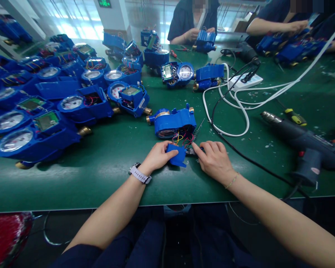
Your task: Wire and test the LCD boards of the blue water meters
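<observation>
My left hand (161, 156) grips a small blue plastic cover (176, 155), with the thumb pressed on its face. Red and yellow wires (179, 138) run from near the cover into an open blue water meter (175, 123), which lies on its side just beyond it. Close to the cover's right edge, my right hand (215, 160) is closed, fingers bent around something small and dark, mostly hidden. A thin metal shaft (200, 125) shows beside the meter; I cannot tell whether it belongs to what the right hand holds.
Many blue water meters (41, 134) crowd the green table (111, 178) on the left. To the right lie a heat gun (307, 139), a yellow-black screwdriver (295, 117), a power strip (246, 82) and looped white cable (244, 115). Co-workers' hands (194, 34) handle meters across the table.
</observation>
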`<act>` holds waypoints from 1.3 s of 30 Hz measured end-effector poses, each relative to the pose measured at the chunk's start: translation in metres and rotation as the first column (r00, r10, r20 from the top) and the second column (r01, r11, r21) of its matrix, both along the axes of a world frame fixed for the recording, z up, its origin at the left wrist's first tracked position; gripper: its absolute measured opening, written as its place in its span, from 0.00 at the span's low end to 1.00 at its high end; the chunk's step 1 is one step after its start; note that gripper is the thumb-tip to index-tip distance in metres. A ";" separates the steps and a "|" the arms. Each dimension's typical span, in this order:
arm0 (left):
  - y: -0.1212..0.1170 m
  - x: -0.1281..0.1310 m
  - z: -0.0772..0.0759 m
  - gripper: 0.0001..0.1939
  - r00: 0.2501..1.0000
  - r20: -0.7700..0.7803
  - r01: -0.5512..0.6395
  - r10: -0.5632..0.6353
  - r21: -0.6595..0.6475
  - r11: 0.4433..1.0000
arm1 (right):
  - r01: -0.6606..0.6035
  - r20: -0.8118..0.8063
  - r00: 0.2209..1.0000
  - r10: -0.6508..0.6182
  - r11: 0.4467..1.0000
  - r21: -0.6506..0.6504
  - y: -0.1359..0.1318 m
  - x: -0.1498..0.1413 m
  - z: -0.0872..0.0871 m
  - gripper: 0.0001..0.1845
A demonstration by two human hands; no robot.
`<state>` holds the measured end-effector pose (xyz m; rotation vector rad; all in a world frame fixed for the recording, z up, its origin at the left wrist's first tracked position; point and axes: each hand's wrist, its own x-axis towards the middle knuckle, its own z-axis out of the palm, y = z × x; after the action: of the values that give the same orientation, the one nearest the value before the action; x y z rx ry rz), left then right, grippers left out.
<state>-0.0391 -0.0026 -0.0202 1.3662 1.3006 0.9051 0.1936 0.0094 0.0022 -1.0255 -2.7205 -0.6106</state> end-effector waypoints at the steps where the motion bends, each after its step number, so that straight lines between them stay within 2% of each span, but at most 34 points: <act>1: 0.000 0.000 0.000 0.16 1.000 0.005 0.002 -0.002 0.003 1.000 | 0.002 0.003 1.000 -0.002 1.000 -0.002 0.001 -0.001 0.000 0.20; 7: 0.000 -0.001 0.001 0.15 0.999 0.052 0.010 -0.009 -0.012 1.000 | 0.022 0.010 1.000 -0.022 1.000 -0.023 0.002 0.001 -0.004 0.18; 13: -0.001 0.003 0.000 0.14 1.000 0.022 -0.022 0.022 -0.011 1.000 | 0.054 -0.013 0.998 -0.055 0.995 -0.080 0.001 0.006 -0.009 0.19; 18: 0.000 0.003 -0.001 0.14 0.999 -0.019 -0.040 0.040 0.004 0.999 | 0.068 -0.021 0.997 -0.070 0.993 -0.101 0.000 0.001 -0.005 0.24; 24: 0.000 0.002 -0.002 0.14 0.999 -0.036 -0.029 0.030 0.019 0.999 | 0.068 0.061 0.996 -0.062 0.992 -0.106 -0.001 -0.005 0.002 0.25; 34: 0.000 0.002 -0.001 0.14 0.996 -0.081 -0.018 0.021 0.037 0.999 | 0.155 0.158 0.978 -0.136 0.981 -0.114 -0.006 -0.008 0.009 0.10; 39: 0.000 0.002 -0.002 0.14 0.995 -0.101 -0.016 0.020 0.034 0.999 | 0.187 0.191 0.968 -0.162 0.975 -0.117 -0.006 -0.011 0.009 0.08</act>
<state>-0.0368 -0.0029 -0.0225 1.4444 1.3819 0.8828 0.1824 0.0036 0.0116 -1.3149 -2.8813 -0.5798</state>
